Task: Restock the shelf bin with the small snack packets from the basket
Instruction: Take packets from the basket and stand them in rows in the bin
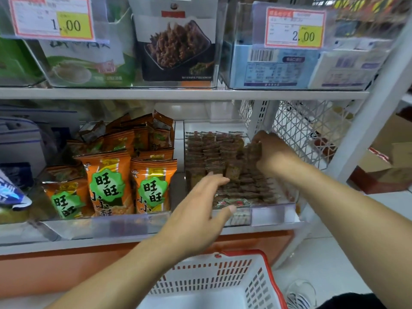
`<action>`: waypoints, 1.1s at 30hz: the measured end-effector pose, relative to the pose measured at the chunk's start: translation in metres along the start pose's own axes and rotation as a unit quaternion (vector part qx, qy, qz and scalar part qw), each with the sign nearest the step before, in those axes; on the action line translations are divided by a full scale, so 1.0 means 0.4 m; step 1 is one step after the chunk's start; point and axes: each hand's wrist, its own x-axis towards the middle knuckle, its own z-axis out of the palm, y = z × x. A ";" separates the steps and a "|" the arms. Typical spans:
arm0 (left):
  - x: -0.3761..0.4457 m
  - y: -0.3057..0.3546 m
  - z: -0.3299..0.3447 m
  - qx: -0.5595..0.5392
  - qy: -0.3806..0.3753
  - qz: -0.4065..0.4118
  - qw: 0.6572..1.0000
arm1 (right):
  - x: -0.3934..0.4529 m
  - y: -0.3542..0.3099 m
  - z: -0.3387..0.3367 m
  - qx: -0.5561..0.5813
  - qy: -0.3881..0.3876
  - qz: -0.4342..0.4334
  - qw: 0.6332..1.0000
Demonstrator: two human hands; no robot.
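The right hand (265,150) pinches small snack packets (253,152) deep inside the clear shelf bin (274,210), seating them in rows, while the left hand (200,210), fingers extended, steadies the front stacks above the basket (263,284).

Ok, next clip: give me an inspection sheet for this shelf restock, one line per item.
Surface: white lower shelf, clear plastic strip along its front edge.
Job's things: clear shelf bin holds rows of small brown snack packets; white basket with red rim below, visible part shows no packets.
Clutter: orange snack bags in the neighbouring bin; boxed goods and price tags reading 1.00 and 2.00 on the shelf above.
Grippers: right hand grips a bunch of packets at the bin's right rear; left hand, fingers straight, over the bin's front.
Cables: nothing seen.
Surroundings: white mesh side panel, cardboard boxes on the floor to the right.
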 end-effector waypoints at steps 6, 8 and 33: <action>0.012 -0.021 0.048 0.104 -0.053 0.018 0.993 | 0.153 0.024 0.051 -0.023 -0.029 -0.040 0.999; 0.006 -0.027 0.059 0.122 -0.055 0.039 0.990 | 0.178 0.012 0.054 0.038 -0.047 -0.037 0.997; -0.002 -0.045 0.062 0.142 -0.072 0.092 0.983 | 0.160 0.016 0.094 0.148 -0.004 0.024 0.989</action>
